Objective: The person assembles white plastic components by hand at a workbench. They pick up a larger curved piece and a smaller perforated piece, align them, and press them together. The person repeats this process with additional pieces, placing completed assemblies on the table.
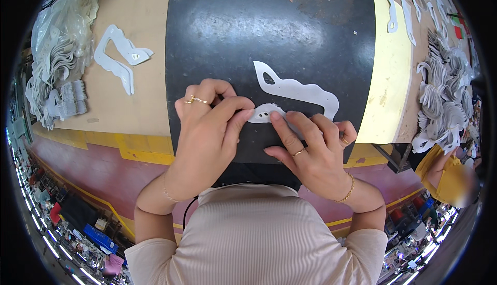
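Both your hands are on the white cut-out strip (297,92) lying on the black mat (269,21), near its front edge.

Left hand (207,122): fingers curled, thumb and forefinger pinched narrow on the strip's near end, the small tab with two punched holes (263,114). Looks like a pinch-hold, not just a touch.

Right hand (310,150): fingers mostly extended and close together, forefinger (282,127) pressing flat on the same end just beside your left thumb. It's pressing, not gripping. The other fingers cover the strip's lower run, so I can't tell how it lies under there.

Strip position: it curves from the looped end (266,78) up on the mat, round to the right, then back under your right hand to the holed tab. It sits flat on the mat as far as I can see.

Progress, judged from the layout only:
- One piece is in hand, and it's the only one on the mat.
- Two similar white cut-outs (121,57) lie on the brown bench (140,5) to your left, apart from the mat.
- There's a stack of white pieces (57,73) far left and a larger heap (445,99) far right, with more loose strips (401,5) top right.
- I can't tell which pile is finished and which is waiting, so no count of done versus left.

My read is that you're mid-piece, working the tab end, with plenty of stock around you.

Another person in a yellow sleeve (448,174) is at the lower right, clear of your hands.
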The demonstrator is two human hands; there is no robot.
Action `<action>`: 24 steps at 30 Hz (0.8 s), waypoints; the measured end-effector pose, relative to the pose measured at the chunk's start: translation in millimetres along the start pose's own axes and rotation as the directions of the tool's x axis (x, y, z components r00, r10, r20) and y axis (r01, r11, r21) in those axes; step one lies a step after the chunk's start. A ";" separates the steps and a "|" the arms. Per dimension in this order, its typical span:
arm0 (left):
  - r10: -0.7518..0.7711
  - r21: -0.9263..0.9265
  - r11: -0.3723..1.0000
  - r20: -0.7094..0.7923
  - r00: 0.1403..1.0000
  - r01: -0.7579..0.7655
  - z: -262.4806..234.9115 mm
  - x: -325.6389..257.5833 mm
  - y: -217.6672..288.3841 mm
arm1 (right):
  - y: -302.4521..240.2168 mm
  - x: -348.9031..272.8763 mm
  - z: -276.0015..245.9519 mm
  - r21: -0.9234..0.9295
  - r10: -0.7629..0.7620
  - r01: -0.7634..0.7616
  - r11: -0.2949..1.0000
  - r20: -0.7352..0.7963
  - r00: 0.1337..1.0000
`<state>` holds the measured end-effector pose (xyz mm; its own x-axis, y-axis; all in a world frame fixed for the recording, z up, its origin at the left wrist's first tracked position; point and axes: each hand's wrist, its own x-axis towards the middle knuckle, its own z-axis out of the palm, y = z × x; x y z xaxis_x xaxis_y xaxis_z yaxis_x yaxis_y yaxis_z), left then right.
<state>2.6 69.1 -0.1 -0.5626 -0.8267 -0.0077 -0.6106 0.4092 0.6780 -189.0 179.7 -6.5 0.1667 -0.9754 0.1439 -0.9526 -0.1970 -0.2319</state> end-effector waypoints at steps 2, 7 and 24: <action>-0.028 0.017 0.999 0.041 0.999 0.027 -0.4 3.8 6.1 | -0.8 -0.8 1.1 -0.019 -0.009 0.009 1.000 -0.005 1.000; -0.106 0.029 0.994 0.039 0.994 0.105 2.9 0.9 10.6 | -0.8 1.1 1.7 -0.041 -0.049 0.048 0.998 -0.007 0.999; -0.048 0.066 0.997 0.015 0.999 0.047 5.6 1.1 8.1 | -3.0 -0.5 6.0 -0.022 -0.019 0.018 1.000 -0.040 0.999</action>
<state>-6.1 73.7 1.2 -0.5407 -0.8397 -0.0511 -0.6717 0.3943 0.6272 -184.7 180.2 -11.7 0.1745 -0.9669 0.1862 -0.9548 -0.2124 -0.2082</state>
